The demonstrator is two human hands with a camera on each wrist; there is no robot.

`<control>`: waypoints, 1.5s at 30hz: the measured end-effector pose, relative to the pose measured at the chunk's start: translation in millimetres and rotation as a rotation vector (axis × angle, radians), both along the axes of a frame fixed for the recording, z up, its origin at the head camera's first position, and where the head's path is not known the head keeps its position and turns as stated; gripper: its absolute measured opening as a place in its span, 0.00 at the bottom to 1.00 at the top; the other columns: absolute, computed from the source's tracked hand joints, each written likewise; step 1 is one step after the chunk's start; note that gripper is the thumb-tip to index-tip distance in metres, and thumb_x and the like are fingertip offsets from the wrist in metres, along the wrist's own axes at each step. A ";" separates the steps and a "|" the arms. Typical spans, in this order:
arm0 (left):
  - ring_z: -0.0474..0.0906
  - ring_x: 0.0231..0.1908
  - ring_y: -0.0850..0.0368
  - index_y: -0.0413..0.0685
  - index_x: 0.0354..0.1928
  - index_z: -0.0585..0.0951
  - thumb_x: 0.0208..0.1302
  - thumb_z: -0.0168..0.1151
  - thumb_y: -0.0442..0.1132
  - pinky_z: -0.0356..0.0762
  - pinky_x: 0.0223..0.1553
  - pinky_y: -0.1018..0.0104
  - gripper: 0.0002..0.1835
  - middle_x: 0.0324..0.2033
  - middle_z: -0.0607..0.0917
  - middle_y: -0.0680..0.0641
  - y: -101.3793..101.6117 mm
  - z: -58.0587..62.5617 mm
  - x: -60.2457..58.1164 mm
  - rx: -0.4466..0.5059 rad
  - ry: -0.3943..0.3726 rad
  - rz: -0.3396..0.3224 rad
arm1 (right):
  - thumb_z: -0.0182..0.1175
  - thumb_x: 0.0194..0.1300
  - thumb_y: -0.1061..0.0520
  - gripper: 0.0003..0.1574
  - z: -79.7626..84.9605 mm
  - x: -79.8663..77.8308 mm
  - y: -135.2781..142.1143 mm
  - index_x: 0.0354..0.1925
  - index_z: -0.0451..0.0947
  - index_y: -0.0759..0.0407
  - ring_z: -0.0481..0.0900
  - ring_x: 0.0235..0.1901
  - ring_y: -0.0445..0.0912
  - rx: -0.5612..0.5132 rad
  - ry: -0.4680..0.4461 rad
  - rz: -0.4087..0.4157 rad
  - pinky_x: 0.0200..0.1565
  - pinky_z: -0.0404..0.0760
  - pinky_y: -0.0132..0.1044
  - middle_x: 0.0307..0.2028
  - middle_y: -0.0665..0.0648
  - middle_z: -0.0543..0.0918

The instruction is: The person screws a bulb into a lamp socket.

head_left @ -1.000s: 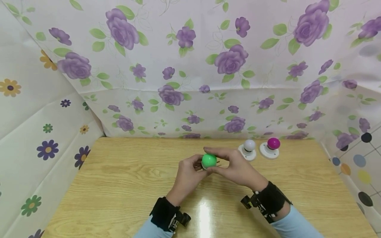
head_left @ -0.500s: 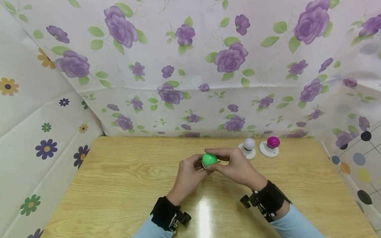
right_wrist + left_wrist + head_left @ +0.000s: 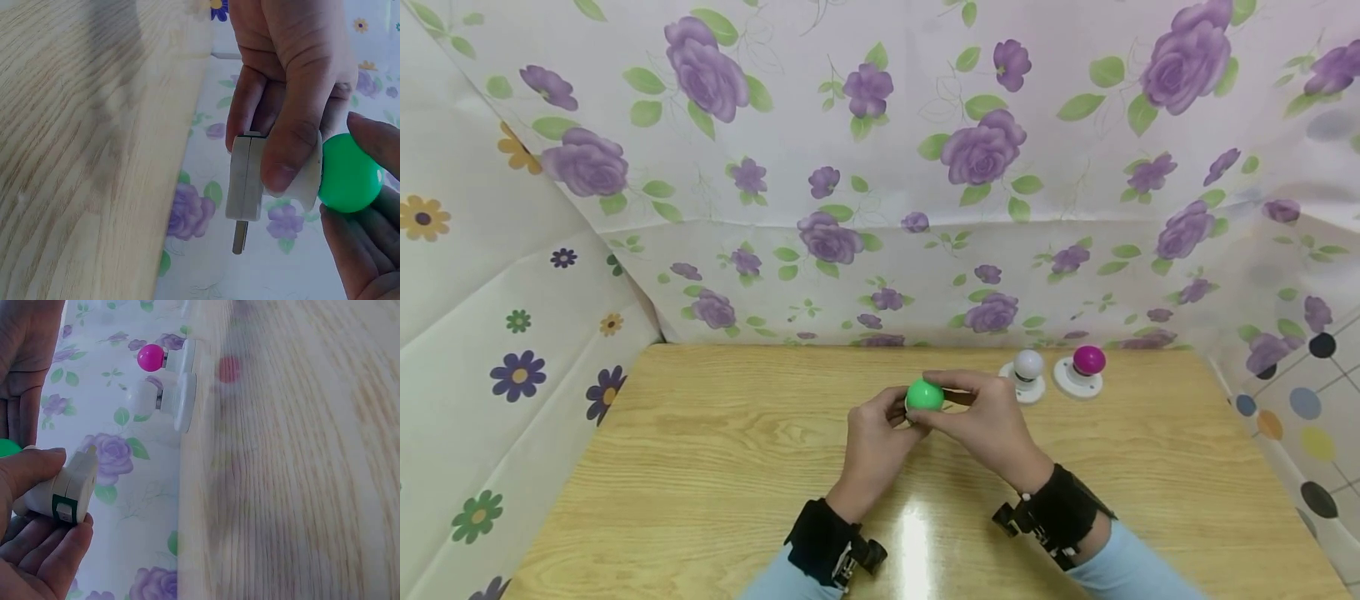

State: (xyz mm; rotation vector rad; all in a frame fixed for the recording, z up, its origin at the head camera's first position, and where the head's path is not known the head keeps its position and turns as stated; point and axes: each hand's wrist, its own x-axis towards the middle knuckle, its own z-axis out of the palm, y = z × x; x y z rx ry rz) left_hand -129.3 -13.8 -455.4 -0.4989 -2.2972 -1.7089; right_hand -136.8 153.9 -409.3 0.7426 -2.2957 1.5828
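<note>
Over the middle of the table, my left hand grips a white plug-in lamp socket, its thumb on one side and fingers on the other. Metal prongs stick out of the socket, and a small switch with a dark green surround shows on its edge in the left wrist view. A round green light bulb sits at the socket's open end. The thumb and fingers of my right hand pinch this bulb from both sides. Fingers hide part of the socket in the head view.
Toward the table's back right stand a white bulb and a magenta bulb, each in a white round-based holder. The wooden table meets a flowered cloth wall at the back and patterned walls at both sides.
The right hand has turned a little at the wrist, its forearm shifting left. The green bulb has moved slightly left and up with both hands on the lamp.
</note>
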 end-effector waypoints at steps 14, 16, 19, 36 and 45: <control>0.77 0.43 0.63 0.52 0.50 0.78 0.54 0.67 0.46 0.74 0.44 0.68 0.21 0.43 0.80 0.53 -9.7 2.9 -1.3 0.020 -0.037 -0.107 | 0.68 0.53 0.55 0.33 26.4 4.7 12.4 0.59 0.73 0.53 0.74 0.52 0.48 0.123 -0.099 0.187 0.52 0.72 0.46 0.55 0.51 0.75; 0.77 0.44 0.62 0.53 0.51 0.78 0.54 0.67 0.46 0.74 0.44 0.67 0.21 0.44 0.80 0.54 -10.3 2.9 -1.6 0.037 -0.047 -0.133 | 0.68 0.53 0.59 0.33 33.5 6.5 12.3 0.58 0.73 0.56 0.74 0.52 0.49 0.127 -0.101 0.220 0.52 0.71 0.47 0.55 0.51 0.75; 0.77 0.44 0.62 0.53 0.51 0.78 0.54 0.67 0.45 0.75 0.45 0.66 0.21 0.44 0.80 0.54 -10.4 2.6 -1.8 0.054 -0.055 -0.165 | 0.67 0.53 0.63 0.32 37.6 7.5 12.0 0.57 0.73 0.58 0.73 0.53 0.49 0.135 -0.097 0.254 0.52 0.71 0.47 0.55 0.52 0.75; 0.78 0.43 0.62 0.51 0.51 0.78 0.51 0.69 0.40 0.75 0.44 0.65 0.23 0.44 0.80 0.53 -7.9 -0.7 -0.7 0.042 -0.098 -0.157 | 0.65 0.57 0.54 0.29 12.3 -3.6 17.7 0.58 0.73 0.45 0.73 0.53 0.42 0.143 -0.137 0.282 0.50 0.73 0.39 0.55 0.44 0.75; 0.77 0.42 0.65 0.52 0.50 0.78 0.53 0.67 0.48 0.75 0.42 0.67 0.21 0.43 0.80 0.55 -8.4 -0.8 -1.3 0.008 -0.062 -0.136 | 0.67 0.54 0.53 0.27 11.6 -1.5 14.6 0.54 0.76 0.46 0.75 0.50 0.42 0.114 -0.117 0.226 0.47 0.75 0.36 0.52 0.44 0.77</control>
